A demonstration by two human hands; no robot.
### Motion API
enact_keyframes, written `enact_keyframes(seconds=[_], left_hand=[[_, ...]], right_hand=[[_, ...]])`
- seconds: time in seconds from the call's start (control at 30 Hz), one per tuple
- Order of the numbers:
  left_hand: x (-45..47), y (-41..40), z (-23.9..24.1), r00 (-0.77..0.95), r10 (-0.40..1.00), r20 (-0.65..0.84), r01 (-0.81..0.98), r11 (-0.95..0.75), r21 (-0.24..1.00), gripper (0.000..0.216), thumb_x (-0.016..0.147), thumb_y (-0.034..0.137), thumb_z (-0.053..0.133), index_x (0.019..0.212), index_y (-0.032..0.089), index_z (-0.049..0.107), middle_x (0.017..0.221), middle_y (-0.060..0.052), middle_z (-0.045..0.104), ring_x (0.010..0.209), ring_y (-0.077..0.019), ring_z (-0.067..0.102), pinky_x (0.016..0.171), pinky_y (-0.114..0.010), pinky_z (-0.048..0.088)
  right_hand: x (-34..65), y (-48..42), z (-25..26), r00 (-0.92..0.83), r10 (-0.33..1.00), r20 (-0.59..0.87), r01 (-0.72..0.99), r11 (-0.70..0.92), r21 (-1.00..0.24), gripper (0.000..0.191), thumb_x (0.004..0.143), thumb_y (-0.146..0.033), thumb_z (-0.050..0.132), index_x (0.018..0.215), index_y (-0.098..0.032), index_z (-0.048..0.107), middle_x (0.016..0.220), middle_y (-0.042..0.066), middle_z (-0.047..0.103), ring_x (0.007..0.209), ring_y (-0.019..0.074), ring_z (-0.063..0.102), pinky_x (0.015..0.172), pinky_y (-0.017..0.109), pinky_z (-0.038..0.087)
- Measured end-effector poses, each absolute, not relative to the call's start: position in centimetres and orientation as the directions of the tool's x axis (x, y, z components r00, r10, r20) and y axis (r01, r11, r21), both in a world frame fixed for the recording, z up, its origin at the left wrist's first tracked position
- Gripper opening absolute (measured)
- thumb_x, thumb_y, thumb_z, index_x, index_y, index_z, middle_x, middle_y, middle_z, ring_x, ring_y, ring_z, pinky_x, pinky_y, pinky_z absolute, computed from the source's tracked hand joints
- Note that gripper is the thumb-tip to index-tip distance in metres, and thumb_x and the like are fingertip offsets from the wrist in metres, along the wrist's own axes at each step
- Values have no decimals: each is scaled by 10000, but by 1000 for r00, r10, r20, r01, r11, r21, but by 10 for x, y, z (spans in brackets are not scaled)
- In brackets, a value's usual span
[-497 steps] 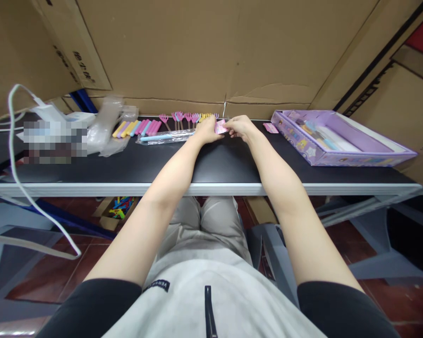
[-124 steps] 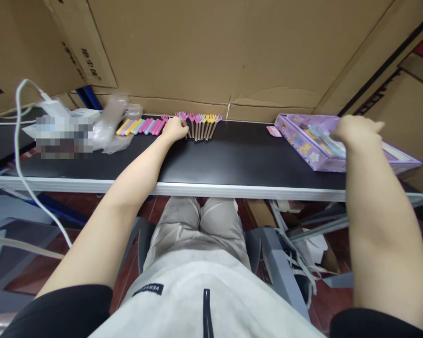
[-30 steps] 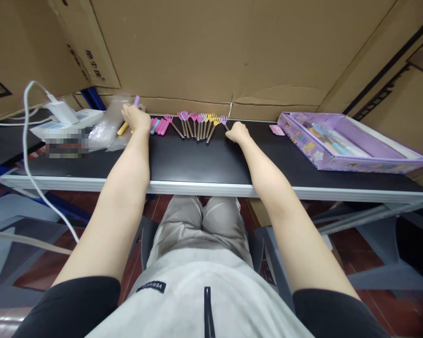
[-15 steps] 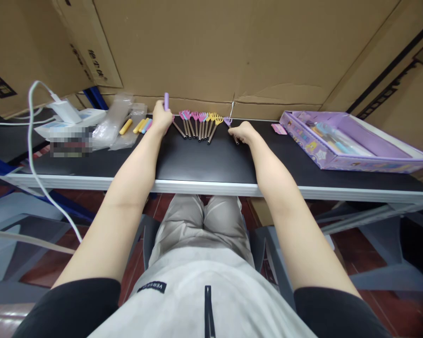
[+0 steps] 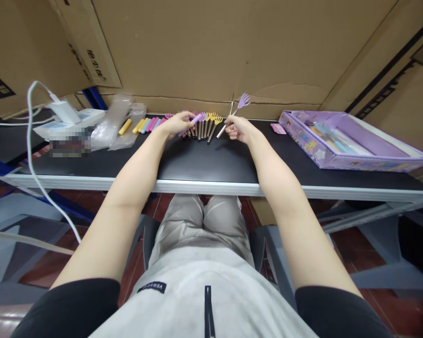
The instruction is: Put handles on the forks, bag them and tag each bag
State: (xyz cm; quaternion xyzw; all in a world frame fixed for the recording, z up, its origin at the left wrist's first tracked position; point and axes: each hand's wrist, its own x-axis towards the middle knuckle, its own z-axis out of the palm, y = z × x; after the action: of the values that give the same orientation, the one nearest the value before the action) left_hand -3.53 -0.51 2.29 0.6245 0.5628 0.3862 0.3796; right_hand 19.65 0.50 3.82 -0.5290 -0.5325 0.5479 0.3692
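Note:
My left hand (image 5: 178, 124) pinches a purple tube-shaped handle (image 5: 191, 124), tilted over the row on the table. My right hand (image 5: 238, 128) is closed on the metal rod of a back scratcher (image 5: 244, 100), its purple claw-shaped head pointing up and its bare rod end down to the left. Between the hands lie several back scratchers (image 5: 211, 123) with pink, blue and yellow heads and bare dark rods, partly hidden by my left hand. Left of that hand is a row of coloured handles (image 5: 148, 125) in yellow, blue and pink.
Clear plastic bags (image 5: 109, 123) lie at the left with a yellow handle (image 5: 125, 126) on them. Behind stands a white charger (image 5: 66, 111) with a cable. A purple box (image 5: 320, 157) holding bagged items stands at the right, beside a small pink card (image 5: 278, 128). Cardboard (image 5: 204, 51) walls the back.
My left hand has moved right with the purple handle, which has tipped from upright to slanted. My right hand has lifted the purple-headed back scratcher off the table and turned it.

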Motion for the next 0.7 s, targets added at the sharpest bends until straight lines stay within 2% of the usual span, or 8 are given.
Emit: enact_keyframes(seconds=[0.1, 0.23, 0.43, 0.7], left_hand=[[-30, -13, 25, 186, 983, 2, 391, -76, 917, 227, 918, -19, 663, 1029, 179, 644, 733, 24, 675, 552, -97, 583, 585, -210, 414], [-27, -18, 27, 310, 950, -39, 373, -84, 924, 204, 866, -36, 647, 931, 157, 666, 702, 7, 696, 527, -112, 590, 561, -234, 423], [-29, -16, 26, 354, 934, -40, 352, -94, 931, 203, 827, -23, 684, 922, 157, 673, 711, 7, 715, 536, -110, 603, 590, -242, 448], [-33, -11, 22, 375, 926, -40, 317, -87, 944, 259, 782, -26, 701, 949, 167, 659, 716, 12, 726, 547, -115, 626, 570, -235, 453]], right_hand=[[189, 1, 37, -207, 964, -164, 156, -132, -979, 227, 1010, -111, 476, 811, -219, 459, 491, -37, 490, 380, 66, 277, 379, 169, 256], [184, 1, 34, -218, 971, -98, 106, -76, -991, 182, 1020, -107, 516, 869, -207, 504, 533, -20, 573, 377, 88, 398, 397, 190, 347], [181, 3, 32, -113, 993, -30, 40, -25, -999, 262, 1092, -108, 482, 850, -208, 499, 521, -46, 575, 363, 79, 434, 408, 190, 373], [183, 7, 32, -8, 1000, -21, -6, -21, -1000, 308, 1114, -142, 498, 815, -214, 486, 508, -62, 556, 388, 71, 449, 427, 178, 387]])
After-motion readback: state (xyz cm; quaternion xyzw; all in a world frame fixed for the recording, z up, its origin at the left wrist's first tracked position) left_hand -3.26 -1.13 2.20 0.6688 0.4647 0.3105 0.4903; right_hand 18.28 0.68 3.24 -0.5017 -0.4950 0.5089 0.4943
